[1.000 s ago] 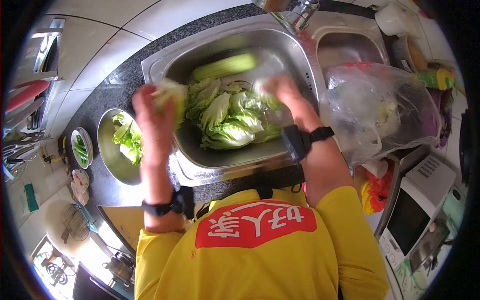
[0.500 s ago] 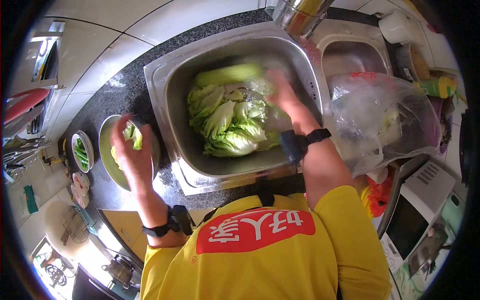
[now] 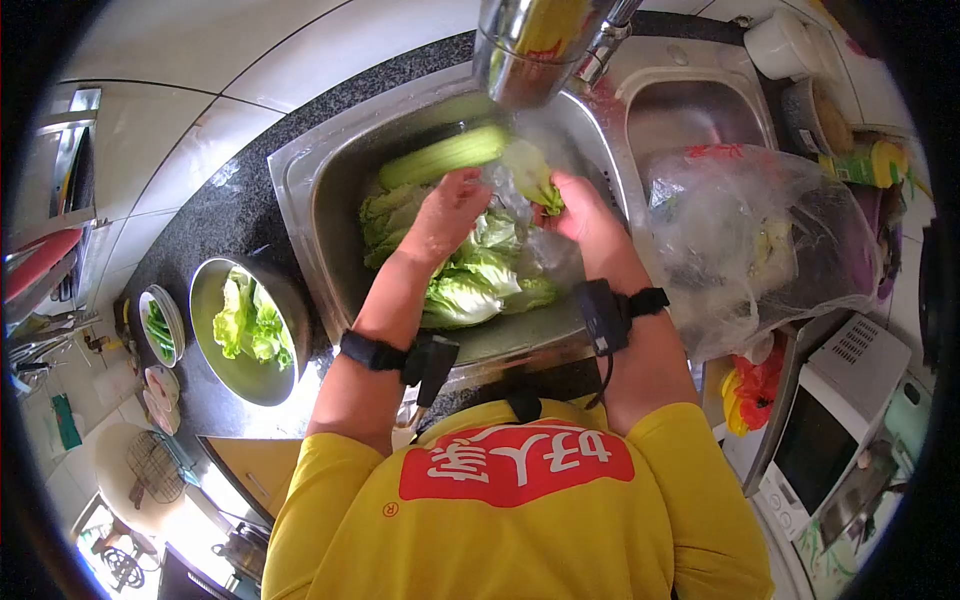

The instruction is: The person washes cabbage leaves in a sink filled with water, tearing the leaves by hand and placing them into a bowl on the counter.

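Note:
My right hand (image 3: 585, 212) is closed around the base of a pale green lettuce leaf (image 3: 530, 172) over the right part of the large sink (image 3: 335, 250). Beside it, my left hand (image 3: 455, 212) hangs above the lettuce pile with fingers loosely bent and slightly apart, and nothing shows in it. Loose lettuce leaves (image 3: 465, 295) fill the middle of the basin, partly covered by my left forearm. A long light-green stem (image 3: 445, 157) lies along the far side. Water blurs the area between the hands.
Left of the sink, a metal bowl (image 3: 205, 345) holds lettuce pieces, beside stacked plates with green vegetables (image 3: 160, 325). A shiny metal cylinder (image 3: 520, 65) and the faucet (image 3: 605, 50) overhang the sink's back. A clear plastic bag (image 3: 740, 240) covers the right side, near the smaller basin (image 3: 690, 110).
My left hand has moved right from over the metal bowl into the sink, beside my right hand. A lettuce leaf now shows clearly in my right hand. The view has shifted slightly.

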`<action>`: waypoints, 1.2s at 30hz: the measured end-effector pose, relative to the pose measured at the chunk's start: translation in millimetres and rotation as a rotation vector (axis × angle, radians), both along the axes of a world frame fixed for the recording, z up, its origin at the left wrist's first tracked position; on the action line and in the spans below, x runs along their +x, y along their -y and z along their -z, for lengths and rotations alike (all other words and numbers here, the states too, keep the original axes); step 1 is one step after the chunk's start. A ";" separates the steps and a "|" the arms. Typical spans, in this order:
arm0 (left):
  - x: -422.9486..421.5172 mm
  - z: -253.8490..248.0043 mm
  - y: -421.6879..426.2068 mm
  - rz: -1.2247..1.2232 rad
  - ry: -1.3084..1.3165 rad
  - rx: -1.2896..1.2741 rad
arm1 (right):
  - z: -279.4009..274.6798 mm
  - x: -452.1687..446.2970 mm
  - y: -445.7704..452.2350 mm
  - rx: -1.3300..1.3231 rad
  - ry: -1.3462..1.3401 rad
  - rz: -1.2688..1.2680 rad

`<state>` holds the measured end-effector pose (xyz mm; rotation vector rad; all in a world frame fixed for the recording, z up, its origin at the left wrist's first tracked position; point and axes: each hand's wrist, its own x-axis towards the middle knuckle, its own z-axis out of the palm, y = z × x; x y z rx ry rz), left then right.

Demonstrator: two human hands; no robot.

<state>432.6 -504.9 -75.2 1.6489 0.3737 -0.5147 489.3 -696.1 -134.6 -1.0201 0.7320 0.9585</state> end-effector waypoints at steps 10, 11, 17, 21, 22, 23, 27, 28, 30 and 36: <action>-10.4 40.4 31.1 -0.446 -0.031 -0.399 | -42.4 -26.8 -21.8 0.032 0.185 -0.470; -13.7 46.2 30.8 -0.442 -0.033 -0.399 | -40.8 -28.6 -23.9 -0.058 0.257 -0.643; -20.9 43.5 25.8 -0.691 -0.140 -0.737 | -30.7 -37.9 -35.6 -0.308 1.052 -0.816; -10.6 44.5 15.2 -0.684 -0.323 -0.827 | -23.2 -33.7 -35.4 -0.437 1.336 -0.944; -8.0 44.8 15.8 -0.683 -0.322 -0.827 | -20.9 -32.1 -34.3 -0.462 1.360 -0.997; -4.6 45.6 18.2 -0.674 -0.307 -0.739 | -18.5 -30.5 -32.3 -0.490 1.382 -1.050; 10.1 52.1 16.0 -0.692 -0.349 -0.561 | -35.4 -22.8 -14.5 -0.548 1.161 -1.502; 12.2 44.3 13.5 -0.556 -0.316 -0.439 | -24.1 -27.6 -5.5 -0.577 1.154 -1.390; 17.3 48.9 16.8 -0.288 -0.168 -0.074 | -9.7 -28.4 1.3 -0.605 1.148 -1.281; 5.3 87.3 34.6 0.612 0.233 1.066 | -9.3 -35.6 -10.0 -1.006 0.694 -1.457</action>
